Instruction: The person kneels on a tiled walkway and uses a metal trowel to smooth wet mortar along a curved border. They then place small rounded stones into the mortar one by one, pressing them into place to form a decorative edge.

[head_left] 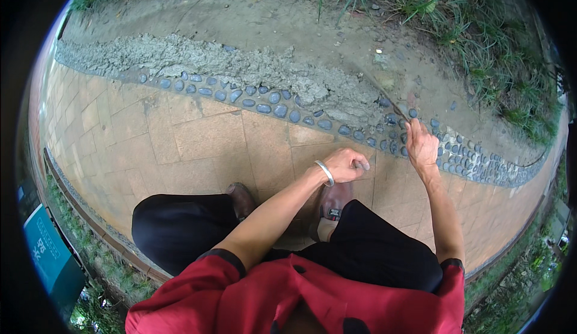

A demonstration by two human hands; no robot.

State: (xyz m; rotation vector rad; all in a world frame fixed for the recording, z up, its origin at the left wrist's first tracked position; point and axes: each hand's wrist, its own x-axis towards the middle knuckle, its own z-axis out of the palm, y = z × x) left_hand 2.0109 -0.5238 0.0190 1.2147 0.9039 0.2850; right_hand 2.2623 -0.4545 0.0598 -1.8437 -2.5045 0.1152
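Note:
My right hand (422,144) grips the end of a thin, dark tool (396,108). The tool slants up and left over the edge of the wet grey mortar (315,81), and its far part is blurred. My left hand (346,165), with a silver bangle at the wrist, hovers above the paving near my shoe. Its fingers are curled and look grey at the tips; whether something small sits in them cannot be made out. Dark rounded pebbles (280,111) are set in rows along the paving's edge, and the lumpy mortar partly covers the upper rows.
Tan paving slabs (207,135) lie under my shoes (338,194). Bare soil (279,23) rises beyond the mortar to grass clumps (487,45). To the right, the finished-looking pebble band (473,158) continues. A teal sign (49,253) with writing stands at lower left.

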